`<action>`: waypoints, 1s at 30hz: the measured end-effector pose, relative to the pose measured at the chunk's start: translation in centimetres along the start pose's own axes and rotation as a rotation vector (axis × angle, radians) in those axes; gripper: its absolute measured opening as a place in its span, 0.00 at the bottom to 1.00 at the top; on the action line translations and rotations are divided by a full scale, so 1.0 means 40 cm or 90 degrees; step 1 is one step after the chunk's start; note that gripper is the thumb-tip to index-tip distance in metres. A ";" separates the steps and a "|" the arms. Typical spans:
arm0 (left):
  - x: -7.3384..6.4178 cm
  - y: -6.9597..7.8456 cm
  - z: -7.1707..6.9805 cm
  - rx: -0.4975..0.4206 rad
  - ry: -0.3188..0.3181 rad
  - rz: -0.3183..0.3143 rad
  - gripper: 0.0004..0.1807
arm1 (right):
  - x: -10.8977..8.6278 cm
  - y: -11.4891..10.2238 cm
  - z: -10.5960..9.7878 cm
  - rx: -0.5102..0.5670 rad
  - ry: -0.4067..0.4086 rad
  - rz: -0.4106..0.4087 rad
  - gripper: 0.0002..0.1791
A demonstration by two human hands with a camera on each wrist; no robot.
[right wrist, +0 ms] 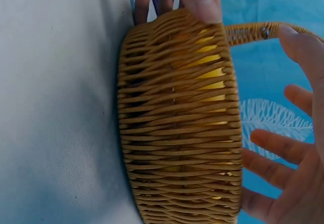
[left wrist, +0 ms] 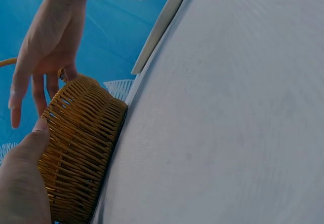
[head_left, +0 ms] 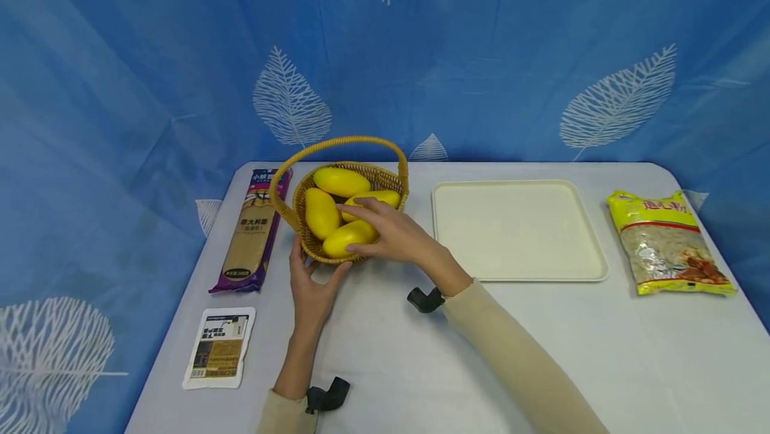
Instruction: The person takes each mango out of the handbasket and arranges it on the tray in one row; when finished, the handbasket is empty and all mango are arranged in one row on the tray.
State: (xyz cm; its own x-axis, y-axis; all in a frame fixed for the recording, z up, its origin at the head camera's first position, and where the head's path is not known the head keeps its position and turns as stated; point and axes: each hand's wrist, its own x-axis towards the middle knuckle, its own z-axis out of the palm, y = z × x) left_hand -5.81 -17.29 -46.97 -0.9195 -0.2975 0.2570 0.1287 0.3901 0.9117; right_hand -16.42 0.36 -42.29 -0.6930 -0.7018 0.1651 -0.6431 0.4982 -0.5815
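A wicker basket (head_left: 377,174) with a tall arched handle (head_left: 343,142) stands toward the back left of the table. Several yellow mangoes lie in it, one at the back (head_left: 341,182), one at the left (head_left: 321,213) and one at the front (head_left: 344,240). My left hand (head_left: 311,297) grips the basket's front left side, its thumb (left wrist: 35,143) against the wicker. Over the basket's right part, my right hand (head_left: 400,233) reaches with spread fingers above the front mango and the right one (head_left: 386,198), partly covering them. In the right wrist view its fingers are apart beside the rim.
A cream tray (head_left: 517,230) lies right of the basket. Farther right is a yellow bag of dry food (head_left: 670,243). A purple noodle pack (head_left: 249,233) lies left of the basket, with a small white pouch (head_left: 219,347) nearer. A blue leaf-patterned curtain (head_left: 481,53) hangs behind.
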 end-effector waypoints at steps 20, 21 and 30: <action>-0.001 -0.008 0.001 0.001 0.001 0.002 0.54 | 0.054 0.017 -0.007 -0.039 -0.110 -0.082 0.34; -0.001 -0.009 0.001 0.002 0.001 0.001 0.54 | 0.056 0.014 -0.006 -0.040 -0.114 -0.079 0.33; -0.001 -0.007 0.005 0.009 -0.001 -0.009 0.54 | 0.063 0.005 0.006 -0.113 -0.130 -0.048 0.32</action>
State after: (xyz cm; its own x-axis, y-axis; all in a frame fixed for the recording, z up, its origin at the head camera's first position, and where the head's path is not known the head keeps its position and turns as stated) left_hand -5.89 -17.20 -47.29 -0.9215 -0.3024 0.2437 0.1103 0.3979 0.9108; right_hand -18.24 -1.44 -42.19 -0.5722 -0.8196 0.0280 -0.7502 0.5093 -0.4216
